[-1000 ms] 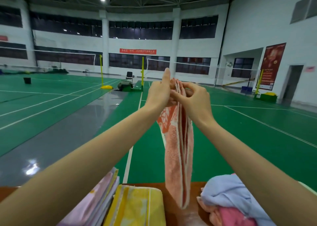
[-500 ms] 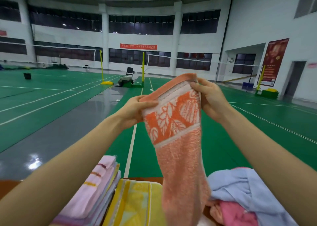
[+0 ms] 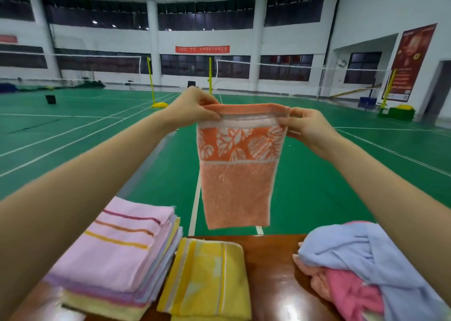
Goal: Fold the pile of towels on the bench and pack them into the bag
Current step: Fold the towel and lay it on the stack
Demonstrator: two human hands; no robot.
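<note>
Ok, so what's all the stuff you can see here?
bench: one, brown wood, bottom of the view
orange towel: one, orange with white leaves, held up above the bench
folded stack: one, pink striped towel on top, purple and yellow beneath, bench's left side
yellow towel: one, yellow, folded, middle of the bench
unfolded pile: one, blue over pink, bench's right side
court: one, green with white lines, behind
net posts: at least three, yellow, on the court
banner: one, red, far wall
poster: one, red, right wall
hands: two, left hand and right hand pinching the orange towel's top corners
</note>
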